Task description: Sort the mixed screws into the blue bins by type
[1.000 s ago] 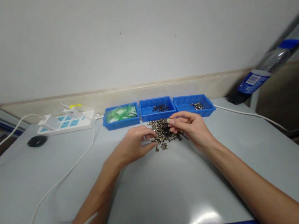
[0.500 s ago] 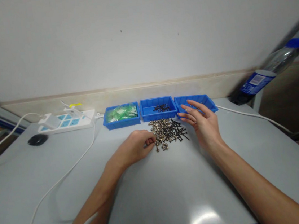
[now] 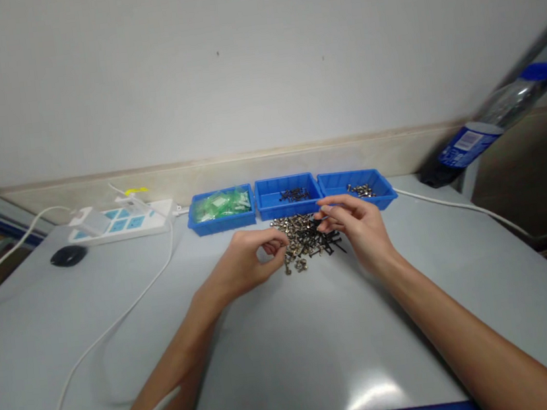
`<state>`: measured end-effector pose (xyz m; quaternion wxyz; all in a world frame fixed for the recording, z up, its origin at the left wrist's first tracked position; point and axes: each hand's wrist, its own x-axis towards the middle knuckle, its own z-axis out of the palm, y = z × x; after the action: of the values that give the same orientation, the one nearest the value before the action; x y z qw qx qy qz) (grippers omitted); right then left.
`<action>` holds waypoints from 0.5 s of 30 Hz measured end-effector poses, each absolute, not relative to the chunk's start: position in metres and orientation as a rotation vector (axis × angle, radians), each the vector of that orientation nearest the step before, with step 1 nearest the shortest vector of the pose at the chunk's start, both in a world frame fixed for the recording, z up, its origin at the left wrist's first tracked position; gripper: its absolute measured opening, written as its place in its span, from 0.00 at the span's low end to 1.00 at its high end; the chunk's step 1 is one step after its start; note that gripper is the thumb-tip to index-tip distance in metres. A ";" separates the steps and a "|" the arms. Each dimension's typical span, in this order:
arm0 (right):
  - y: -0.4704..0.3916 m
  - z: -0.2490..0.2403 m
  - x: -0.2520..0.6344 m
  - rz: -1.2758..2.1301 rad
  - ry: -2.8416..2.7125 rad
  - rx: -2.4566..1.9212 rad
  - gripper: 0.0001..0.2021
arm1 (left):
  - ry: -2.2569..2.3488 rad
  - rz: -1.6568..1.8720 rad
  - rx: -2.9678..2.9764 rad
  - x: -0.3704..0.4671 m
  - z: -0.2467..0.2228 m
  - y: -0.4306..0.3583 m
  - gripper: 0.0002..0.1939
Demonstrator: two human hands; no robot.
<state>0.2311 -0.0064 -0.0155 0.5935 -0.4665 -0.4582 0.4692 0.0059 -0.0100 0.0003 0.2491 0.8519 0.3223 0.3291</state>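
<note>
A mixed pile of brassy and black screws (image 3: 302, 236) lies on the grey table (image 3: 291, 349). At the pile's left edge my left hand (image 3: 254, 256) is closed in a pinch, and what its fingertips hold is too small to name. Over the pile's right side my right hand (image 3: 356, 225) has its fingers apart, and no object shows in it. Behind the pile, the middle blue bin (image 3: 290, 210) holds dark screws (image 3: 295, 194). Silvery screws (image 3: 361, 190) lie in the right blue bin (image 3: 386, 200). Green plastic packets (image 3: 222, 204) fill the left blue bin (image 3: 225, 225).
A white power strip (image 3: 156, 227) with plugs and a black mouse (image 3: 68, 256) are at the left. A white cable (image 3: 114, 328) loops over the table and my left forearm. At the right, a bottle with a blue cap (image 3: 470, 144) leans beside another cable (image 3: 453, 205).
My right hand has moved left and down from the right bin toward the pile, uncovering the silvery screws. My left hand has shifted slightly right.
</note>
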 end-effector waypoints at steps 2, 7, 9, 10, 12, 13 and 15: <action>-0.008 -0.015 0.229 1.110 -1.163 -1.087 0.11 | 0.876 0.919 2.286 0.008 0.000 -0.011 0.05; -0.013 -0.013 0.225 1.159 -1.323 -1.103 0.12 | 0.853 0.920 2.192 0.011 0.000 -0.013 0.04; -0.014 -0.012 0.224 1.186 -1.355 -1.109 0.13 | 0.858 0.905 2.174 0.011 0.000 -0.013 0.05; -0.015 -0.012 0.223 1.204 -1.368 -1.109 0.13 | 0.863 0.896 2.168 0.011 0.000 -0.013 0.05; -0.016 -0.010 0.223 1.247 -1.399 -1.106 0.13 | 0.872 0.878 2.157 0.011 0.000 -0.013 0.04; -0.016 -0.009 0.222 1.269 -1.414 -1.104 0.13 | 0.873 0.867 2.152 0.011 0.000 -0.013 0.04; -0.017 -0.007 0.222 1.307 -1.437 -1.109 0.13 | 0.870 0.849 2.144 0.011 0.001 -0.014 0.04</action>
<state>0.2219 -0.0169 -0.0067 0.4370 -0.4461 -0.5778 0.5255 0.0112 -0.0137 0.0008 0.3321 0.8204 0.3331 0.3251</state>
